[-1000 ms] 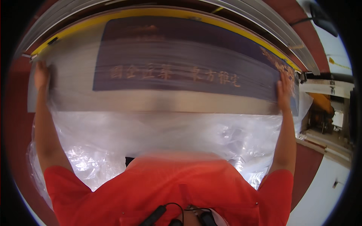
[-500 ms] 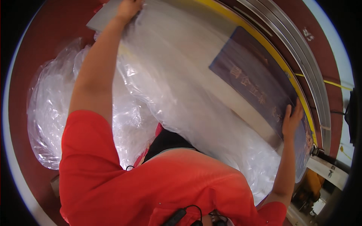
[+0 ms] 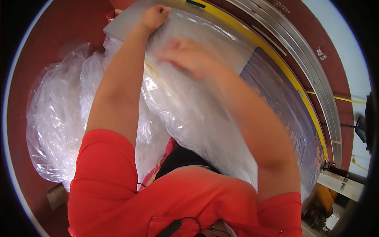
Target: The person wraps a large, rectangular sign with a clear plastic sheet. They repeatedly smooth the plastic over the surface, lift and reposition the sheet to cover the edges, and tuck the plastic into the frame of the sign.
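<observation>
Dark red floor (image 3: 47,47) all round, curved grey metal rails (image 3: 312,75) with yellow strip (image 3: 276,63) at upper right. Large flat grey panel with dark blue printed face (image 3: 276,98) lying across middle, covered by clear crinkled plastic sheeting (image 3: 189,118); more sheeting bunched at left. Left hand (image 3: 154,16) at panel's far corner, fingers clenched on plastic and panel edge. Right hand (image 3: 185,55) motion-blurred, resting on plastic just beside left; grip cannot be told.
</observation>
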